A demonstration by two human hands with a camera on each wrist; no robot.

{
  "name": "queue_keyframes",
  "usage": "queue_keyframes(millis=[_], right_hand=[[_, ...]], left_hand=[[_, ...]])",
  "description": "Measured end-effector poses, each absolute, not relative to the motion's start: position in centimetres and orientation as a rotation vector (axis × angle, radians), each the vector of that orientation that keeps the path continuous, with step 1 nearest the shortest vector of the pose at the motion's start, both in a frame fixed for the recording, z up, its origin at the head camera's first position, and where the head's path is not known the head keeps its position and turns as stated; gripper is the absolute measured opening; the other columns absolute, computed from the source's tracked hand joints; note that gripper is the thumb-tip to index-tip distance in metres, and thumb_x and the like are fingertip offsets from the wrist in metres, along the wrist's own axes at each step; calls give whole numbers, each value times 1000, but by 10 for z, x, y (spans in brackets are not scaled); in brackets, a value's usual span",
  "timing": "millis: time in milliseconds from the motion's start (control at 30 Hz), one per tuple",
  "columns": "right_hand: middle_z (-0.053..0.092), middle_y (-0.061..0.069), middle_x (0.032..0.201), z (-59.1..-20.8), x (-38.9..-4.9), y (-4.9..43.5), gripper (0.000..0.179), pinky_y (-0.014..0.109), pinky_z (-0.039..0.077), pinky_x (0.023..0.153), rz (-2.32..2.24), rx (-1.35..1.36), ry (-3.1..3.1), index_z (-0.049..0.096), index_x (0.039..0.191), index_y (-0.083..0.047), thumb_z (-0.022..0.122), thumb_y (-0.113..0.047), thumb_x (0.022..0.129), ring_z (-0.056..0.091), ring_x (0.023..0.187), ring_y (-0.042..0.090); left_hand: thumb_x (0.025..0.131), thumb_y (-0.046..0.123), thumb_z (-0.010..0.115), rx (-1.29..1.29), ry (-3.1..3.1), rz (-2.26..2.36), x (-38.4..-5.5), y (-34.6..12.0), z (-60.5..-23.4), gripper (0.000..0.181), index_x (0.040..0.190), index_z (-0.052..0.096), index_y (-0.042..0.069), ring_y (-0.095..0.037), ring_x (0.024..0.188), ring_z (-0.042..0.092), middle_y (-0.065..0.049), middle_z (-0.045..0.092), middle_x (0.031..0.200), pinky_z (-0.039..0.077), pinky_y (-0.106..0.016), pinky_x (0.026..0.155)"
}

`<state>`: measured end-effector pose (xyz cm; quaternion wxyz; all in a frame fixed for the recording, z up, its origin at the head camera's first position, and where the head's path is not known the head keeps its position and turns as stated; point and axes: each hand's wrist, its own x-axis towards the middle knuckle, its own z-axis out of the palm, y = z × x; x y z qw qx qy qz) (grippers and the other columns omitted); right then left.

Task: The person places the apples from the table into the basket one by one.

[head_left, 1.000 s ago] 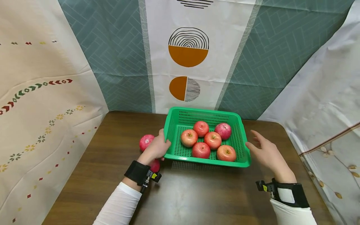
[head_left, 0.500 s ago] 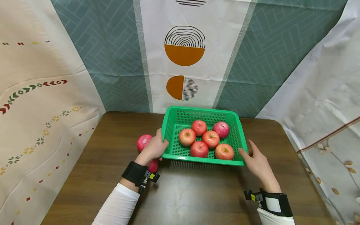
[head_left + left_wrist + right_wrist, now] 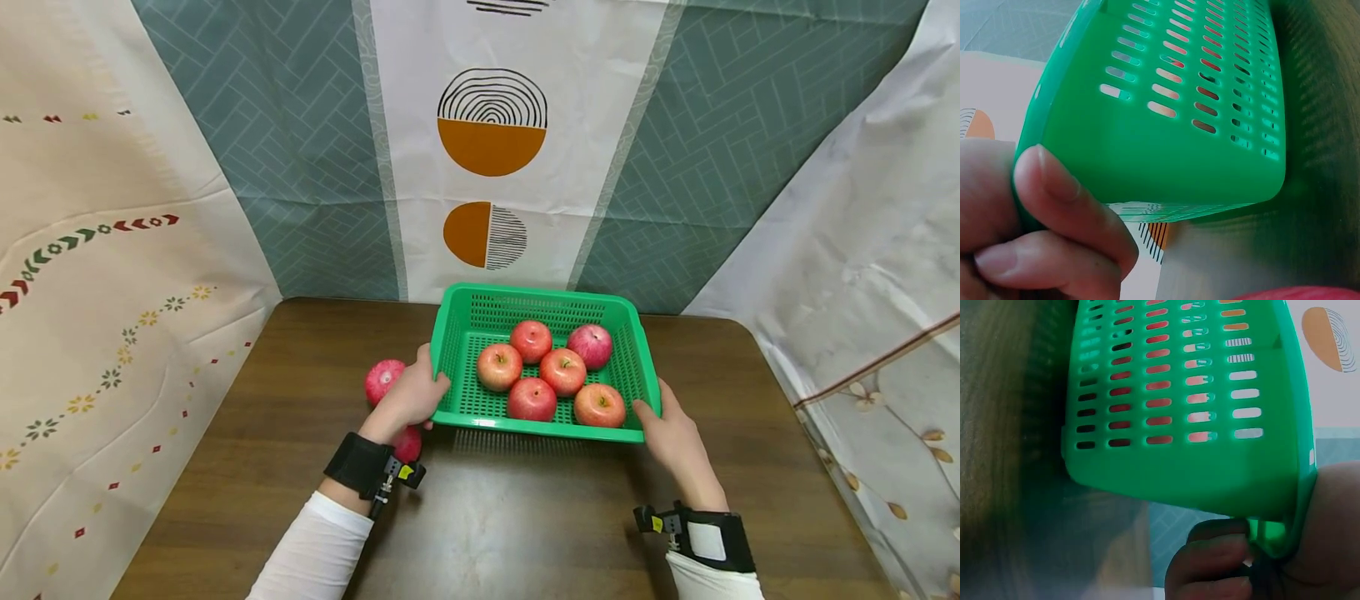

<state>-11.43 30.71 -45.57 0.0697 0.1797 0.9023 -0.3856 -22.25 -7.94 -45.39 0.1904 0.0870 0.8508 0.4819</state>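
A green plastic basket [image 3: 491, 423] with slotted walls sits at the back middle of the table. Several red apples [image 3: 562, 372] and one darker pink round fruit [image 3: 590, 347] lie in it. My left hand [image 3: 414, 392] grips the basket's left rim near the front corner, fingers curled under the edge in the left wrist view. At the opposite side, my right hand [image 3: 671, 433] holds the right rim, thumb over the edge; its curled fingers [image 3: 1210, 559] show below the rim in the right wrist view.
A dark pink round fruit [image 3: 384, 379] lies on the brown wooden table [image 3: 525, 517], left of the basket. Another pink fruit [image 3: 408, 443] is partly hidden by the left wrist. Patterned cloths [image 3: 322, 167] hang behind and beside the table.
My right hand has moved left from beside the basket and taken hold of its right rim. The left hand keeps its grip. The whole view has shifted slightly.
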Motion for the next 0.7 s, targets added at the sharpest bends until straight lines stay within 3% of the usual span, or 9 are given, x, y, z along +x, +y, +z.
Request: queue_keyframes(millis=[233,700], right_hand=[[19,37,168,-455,-118,309,82,78,34,110,-1161,530,2697,-15,170,-20,42,-40,113,33,145,60],[24,36,167,-456,-119,307,79,74,38,105,-1153,567,2733,-3,173,-19,46,-36,113,38,139,57]], left_hand=[[109,16,47,248,2395,1354,-224,-79,-456,67,164,12,3,-24,46,55,-25,68,95,51,-31,47],[109,15,47,225,2387,1359,-223,-79,-455,63,163,15,3,-24,47,55,-26,67,98,50,-30,46]])
